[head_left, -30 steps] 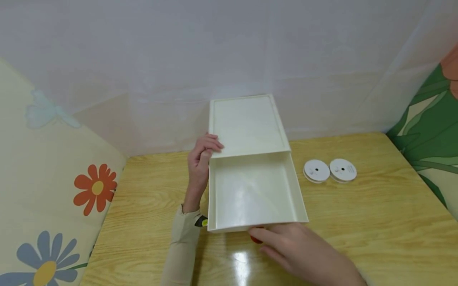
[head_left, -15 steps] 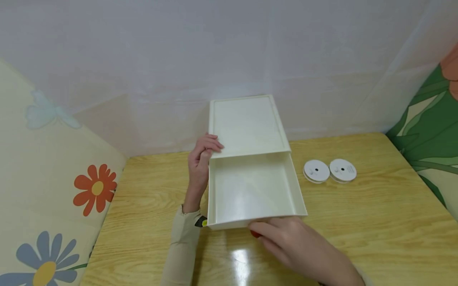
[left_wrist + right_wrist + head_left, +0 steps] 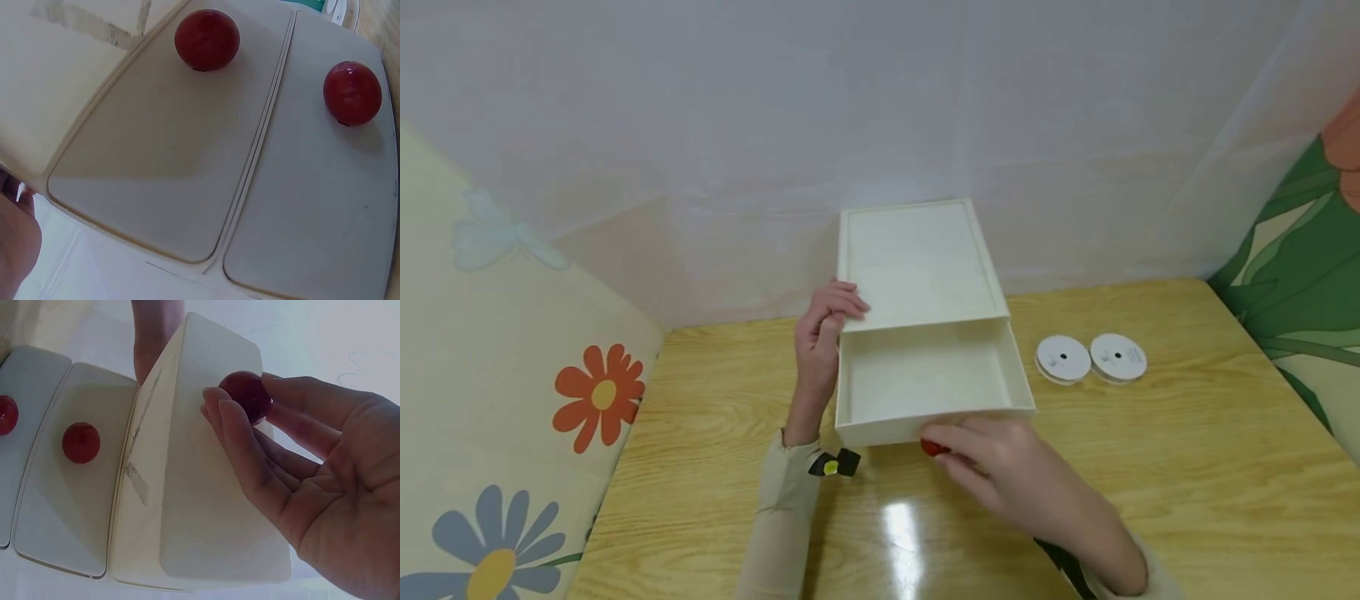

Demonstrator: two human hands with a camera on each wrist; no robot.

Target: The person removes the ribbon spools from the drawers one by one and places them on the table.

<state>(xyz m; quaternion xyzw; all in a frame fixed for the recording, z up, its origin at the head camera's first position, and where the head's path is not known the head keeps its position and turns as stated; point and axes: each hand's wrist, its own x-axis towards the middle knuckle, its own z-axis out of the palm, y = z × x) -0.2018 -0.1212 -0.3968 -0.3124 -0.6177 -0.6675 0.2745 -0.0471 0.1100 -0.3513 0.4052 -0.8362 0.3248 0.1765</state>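
Note:
A white drawer cabinet (image 3: 917,262) stands against the back wall, its top drawer (image 3: 895,432) pulled partly out with nothing inside it. My right hand (image 3: 1007,467) pinches the round red knob (image 3: 245,395) on that drawer's front between thumb and fingers. At the cabinet's front left corner, my left hand (image 3: 823,333) grips the edge, fingers bent over the top. Two more drawer fronts show below in the left wrist view, one with a red knob (image 3: 207,40), the other with a similar knob (image 3: 352,93).
Two white spools (image 3: 1063,359) lie side by side on the wooden table (image 3: 1187,467), right of the cabinet. A pale sheet (image 3: 760,125) hangs behind. Panels printed with flowers (image 3: 598,396) stand at both sides.
The top drawer has slid inward, away from me, with my right hand on its knob. My left hand stays in the same place on the cabinet.

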